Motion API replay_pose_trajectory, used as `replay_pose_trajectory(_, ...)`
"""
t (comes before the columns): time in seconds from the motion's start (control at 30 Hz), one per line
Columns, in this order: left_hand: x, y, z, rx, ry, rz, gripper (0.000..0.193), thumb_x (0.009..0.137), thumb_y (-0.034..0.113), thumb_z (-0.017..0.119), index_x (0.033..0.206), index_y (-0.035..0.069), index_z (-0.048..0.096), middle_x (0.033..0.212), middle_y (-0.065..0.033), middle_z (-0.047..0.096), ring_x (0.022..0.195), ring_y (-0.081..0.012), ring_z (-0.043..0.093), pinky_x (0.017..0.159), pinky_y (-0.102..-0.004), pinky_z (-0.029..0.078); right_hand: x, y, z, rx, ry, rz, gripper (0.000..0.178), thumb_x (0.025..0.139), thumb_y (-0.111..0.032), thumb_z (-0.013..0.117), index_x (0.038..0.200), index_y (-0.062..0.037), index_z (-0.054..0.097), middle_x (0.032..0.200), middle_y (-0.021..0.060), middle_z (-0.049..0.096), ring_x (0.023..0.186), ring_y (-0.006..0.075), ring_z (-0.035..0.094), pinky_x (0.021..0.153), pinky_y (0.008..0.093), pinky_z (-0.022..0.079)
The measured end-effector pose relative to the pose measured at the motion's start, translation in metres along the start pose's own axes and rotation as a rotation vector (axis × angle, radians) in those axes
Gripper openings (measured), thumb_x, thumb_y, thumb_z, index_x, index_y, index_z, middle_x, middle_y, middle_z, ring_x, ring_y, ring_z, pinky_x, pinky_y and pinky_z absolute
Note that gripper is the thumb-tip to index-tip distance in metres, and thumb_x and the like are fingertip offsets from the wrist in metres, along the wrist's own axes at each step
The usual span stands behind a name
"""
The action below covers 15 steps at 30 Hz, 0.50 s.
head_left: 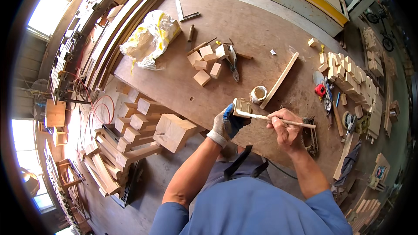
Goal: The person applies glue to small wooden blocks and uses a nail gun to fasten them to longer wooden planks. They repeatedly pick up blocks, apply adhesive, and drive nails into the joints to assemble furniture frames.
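Observation:
My left hand [224,124], in a white and blue work glove, is closed around a small wooden block [241,105] above the table's near edge. My bare right hand [285,128] grips a thin wooden stick [302,124], held nearly level. The stick's white-coated tip touches the block's near side. Just beyond the block stands a small round pot [257,100], its rim crusted white. A long wooden strip [281,80] lies beside the pot. Near my right wrist rests a dark metal tool [310,137], partly hidden by that hand.
Farther left on the table [174,88] are several loose blocks [208,53], pliers [233,63], a metal square [188,16] and a plastic bag [150,39]. At right sit stacked wooden pieces [352,78] and a red tape measure [320,90]. Thick timbers [174,132] stand left of the table.

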State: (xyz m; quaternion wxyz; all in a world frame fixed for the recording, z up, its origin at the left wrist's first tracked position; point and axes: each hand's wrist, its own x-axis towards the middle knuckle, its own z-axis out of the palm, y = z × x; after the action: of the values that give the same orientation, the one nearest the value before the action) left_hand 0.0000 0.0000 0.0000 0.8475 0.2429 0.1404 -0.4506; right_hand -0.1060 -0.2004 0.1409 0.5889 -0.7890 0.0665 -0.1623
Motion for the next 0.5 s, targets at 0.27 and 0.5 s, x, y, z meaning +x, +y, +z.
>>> replay_pose_trajectory(0.27, 0.005, 0.011, -0.004, 0.001, -0.098, 0.008, 0.051, 0.110, 0.037, 0.052, 0.148, 0.003, 0.055, 0.135, -0.0206, 0.068, 0.119, -0.0386, 0.067, 0.104, -0.0525, 0.054, 0.008, 0.011, -0.005, -0.043, 0.147, 0.019, 0.018, 0.103, -0.005, 0.057, 0.096, 0.0049, 0.071, 0.087, 0.0108, 0.072, 0.071, 0.0163, 0.073, 0.065, 0.0285, 0.059)
replay_pose_trajectory(0.5, 0.001, 0.005, -0.002, -0.014, -0.029, 0.033, 0.052, 0.110, 0.038, 0.053, 0.149, 0.003, 0.055, 0.136, -0.0221, 0.067, 0.119, -0.0391, 0.067, 0.103, -0.0528, 0.055, 0.000, 0.009, -0.006, 0.012, 0.077, 0.072, 0.018, 0.103, -0.006, 0.058, 0.097, 0.0045, 0.072, 0.084, 0.0100, 0.072, 0.070, 0.0146, 0.072, 0.064, 0.0282, 0.059)
